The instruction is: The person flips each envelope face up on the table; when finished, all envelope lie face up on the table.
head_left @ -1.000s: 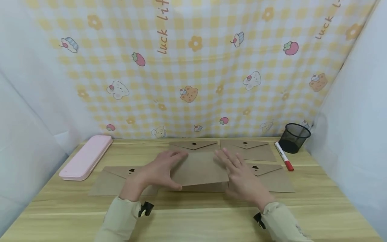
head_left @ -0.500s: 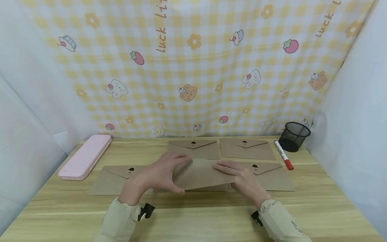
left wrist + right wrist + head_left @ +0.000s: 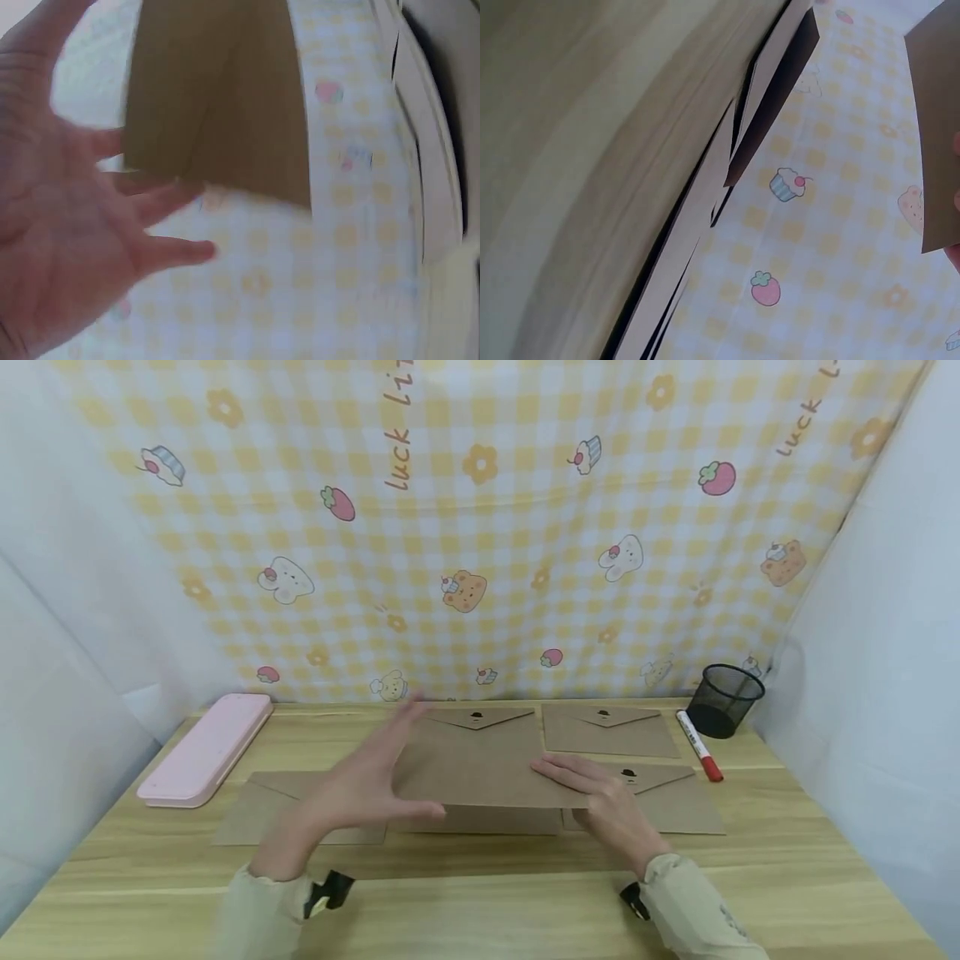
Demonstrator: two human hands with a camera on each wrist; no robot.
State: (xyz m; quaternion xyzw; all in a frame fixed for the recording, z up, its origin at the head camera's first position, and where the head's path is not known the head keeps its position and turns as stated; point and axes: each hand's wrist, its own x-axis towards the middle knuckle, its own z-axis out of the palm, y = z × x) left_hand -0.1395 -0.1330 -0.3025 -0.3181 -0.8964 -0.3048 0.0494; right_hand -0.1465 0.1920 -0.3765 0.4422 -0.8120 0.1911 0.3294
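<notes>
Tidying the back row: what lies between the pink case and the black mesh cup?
Two kraft envelopes and a red-capped marker, seen in the head view.

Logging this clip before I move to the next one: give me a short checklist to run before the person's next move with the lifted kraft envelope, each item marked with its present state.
1. Lifted kraft envelope held up off the wooden table: ok.
2. Right hand pinches its right edge: ok.
3. Left hand grips the envelope: not ok; fingers are spread straight at its left edge.
4. Envelope flap shut: cannot tell; the plain side faces the head camera.
5. Other envelopes lie flat, such as the far right envelope: ok.
6. Red-capped marker and mesh pen cup stand apart from the hands: ok.
</notes>
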